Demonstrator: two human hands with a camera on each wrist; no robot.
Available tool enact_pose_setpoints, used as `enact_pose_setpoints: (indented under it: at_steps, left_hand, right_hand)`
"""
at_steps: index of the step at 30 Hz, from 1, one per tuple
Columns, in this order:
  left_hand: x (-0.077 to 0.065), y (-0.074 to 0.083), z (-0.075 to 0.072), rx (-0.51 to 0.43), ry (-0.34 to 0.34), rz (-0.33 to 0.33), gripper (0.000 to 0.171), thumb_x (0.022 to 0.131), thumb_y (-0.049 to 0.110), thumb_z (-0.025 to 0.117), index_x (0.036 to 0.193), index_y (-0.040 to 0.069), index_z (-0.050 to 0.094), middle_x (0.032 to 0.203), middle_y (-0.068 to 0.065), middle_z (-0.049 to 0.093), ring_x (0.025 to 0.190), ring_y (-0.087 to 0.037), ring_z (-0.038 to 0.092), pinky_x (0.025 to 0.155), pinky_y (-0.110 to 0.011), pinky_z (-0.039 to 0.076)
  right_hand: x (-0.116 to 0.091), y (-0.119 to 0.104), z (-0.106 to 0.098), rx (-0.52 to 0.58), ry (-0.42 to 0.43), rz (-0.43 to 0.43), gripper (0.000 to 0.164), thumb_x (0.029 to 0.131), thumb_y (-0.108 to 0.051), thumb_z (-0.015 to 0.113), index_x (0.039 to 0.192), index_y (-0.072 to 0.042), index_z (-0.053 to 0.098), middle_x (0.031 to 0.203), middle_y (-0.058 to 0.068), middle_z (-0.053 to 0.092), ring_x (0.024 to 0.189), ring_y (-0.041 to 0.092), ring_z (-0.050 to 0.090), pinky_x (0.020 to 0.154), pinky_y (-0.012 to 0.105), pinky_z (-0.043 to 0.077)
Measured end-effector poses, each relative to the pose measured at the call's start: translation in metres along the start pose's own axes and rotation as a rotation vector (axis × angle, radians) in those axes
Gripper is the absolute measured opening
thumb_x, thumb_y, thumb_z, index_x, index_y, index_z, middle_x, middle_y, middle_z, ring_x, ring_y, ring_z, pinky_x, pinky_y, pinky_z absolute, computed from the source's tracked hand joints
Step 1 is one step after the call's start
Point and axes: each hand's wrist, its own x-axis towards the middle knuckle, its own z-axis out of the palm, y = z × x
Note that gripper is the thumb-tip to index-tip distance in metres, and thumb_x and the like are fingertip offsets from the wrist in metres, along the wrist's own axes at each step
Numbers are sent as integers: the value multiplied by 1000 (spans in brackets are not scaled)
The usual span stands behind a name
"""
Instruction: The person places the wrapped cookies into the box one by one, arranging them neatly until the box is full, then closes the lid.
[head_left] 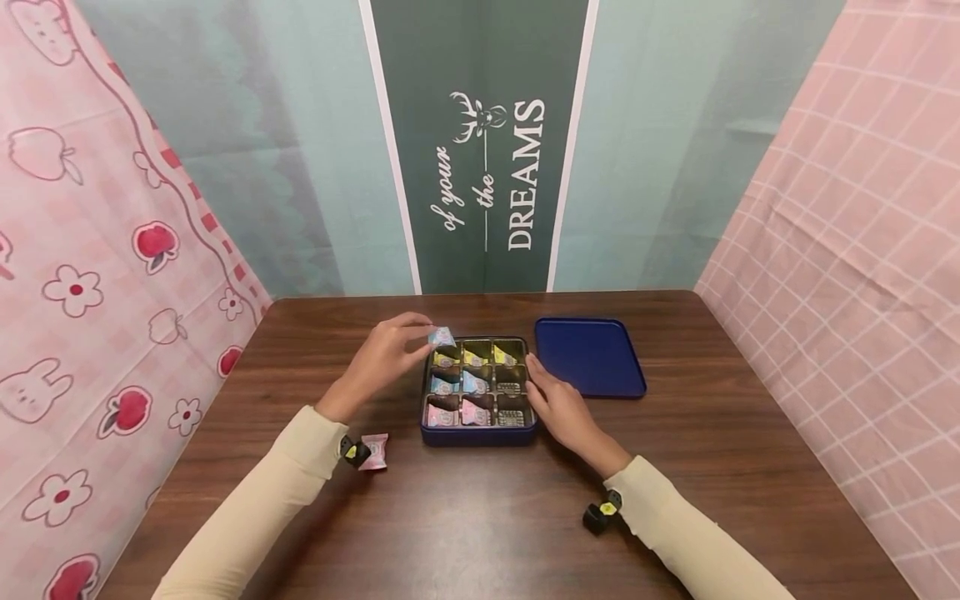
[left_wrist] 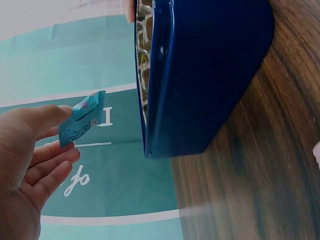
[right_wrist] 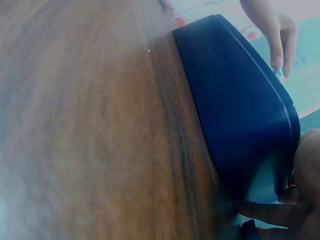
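My left hand (head_left: 386,354) pinches a small blue wrapped candy (left_wrist: 82,117) between thumb and fingers, above the far left corner of a dark blue tin (head_left: 480,435). Inside the tin is a divided tray: yellow candies (head_left: 476,357) fill the far row, two blue ones (head_left: 474,383) lie in the middle row, and two pink ones (head_left: 476,412) in the near row. Ribbed bottoms show in the right compartments of the middle and near rows. With fairly straight fingers, my right hand (head_left: 562,408) touches the tin's right side.
The blue lid (head_left: 588,358) lies on the wooden table (head_left: 465,517) behind and right of the tin. A pink wrapped candy (head_left: 374,452) lies left of the tin, beside the left wrist camera (head_left: 355,452). Printed cloths hang around the table.
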Motion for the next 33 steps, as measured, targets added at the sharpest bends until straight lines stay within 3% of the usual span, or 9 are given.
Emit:
enact_pose_setpoints:
  at_steps: [8, 19, 26, 33]
  left_hand:
    - [7, 11, 13, -8, -65, 12, 22, 91, 12, 78, 110, 3, 78, 114, -7, 69, 94, -20, 68, 73, -32, 55]
    - [12, 23, 27, -31, -120, 16, 28, 92, 12, 76, 119, 3, 75, 118, -9, 69, 103, -21, 69, 79, -34, 57]
    - [16, 26, 33, -49, -111, 44, 26, 94, 14, 75, 117, 2, 76, 118, -10, 69, 104, -21, 69, 83, -34, 57]
    - [18, 28, 41, -49, -114, 69, 28, 91, 9, 77, 119, 1, 75, 118, -11, 69, 98, -22, 71, 77, -31, 57]
  right_hand:
    - [-1, 2, 0, 3, 5, -7, 50, 105, -17, 56, 150, 1, 45, 153, 18, 45, 132, 33, 52, 101, 52, 47]
    - [0, 4, 1, -2, 5, -2, 51, 104, -16, 57, 150, 1, 45, 153, 17, 45, 126, 35, 57, 96, 53, 51]
    - [1, 3, 1, -2, 5, 4, 51, 103, -16, 58, 150, 0, 46, 153, 16, 45, 127, 34, 56, 97, 53, 50]
    - [0, 3, 1, -7, -4, 15, 52, 104, -18, 58, 151, -1, 44, 155, 14, 44, 131, 33, 53, 100, 52, 48]
